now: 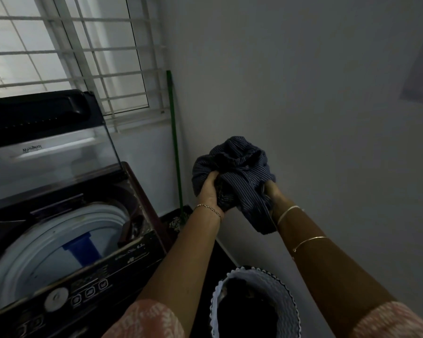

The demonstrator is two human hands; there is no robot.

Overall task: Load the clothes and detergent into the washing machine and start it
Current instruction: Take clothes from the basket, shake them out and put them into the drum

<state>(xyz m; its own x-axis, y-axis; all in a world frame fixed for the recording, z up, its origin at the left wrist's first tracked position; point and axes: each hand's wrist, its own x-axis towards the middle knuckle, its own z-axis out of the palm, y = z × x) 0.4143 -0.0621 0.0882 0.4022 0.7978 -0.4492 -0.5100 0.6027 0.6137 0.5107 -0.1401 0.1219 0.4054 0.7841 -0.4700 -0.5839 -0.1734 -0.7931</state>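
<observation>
Loading step in hand, by my reading. Washing machine [66,240] at left: lid [47,142] up, drum [47,252] open, no clothes visible in the part I can see. My left hand [209,191] and right hand [272,191] are both closed tight on one bunched striped garment [232,164], held up right of the machine, above the laundry basket [254,303]. Next move, I judge: carry the bundle left over the drum, loosen both grips. Detergent not in view.

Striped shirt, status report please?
Both hands, left and right, grip the bundled striped shirt. Washer drum open, lid up. Path clear.
</observation>
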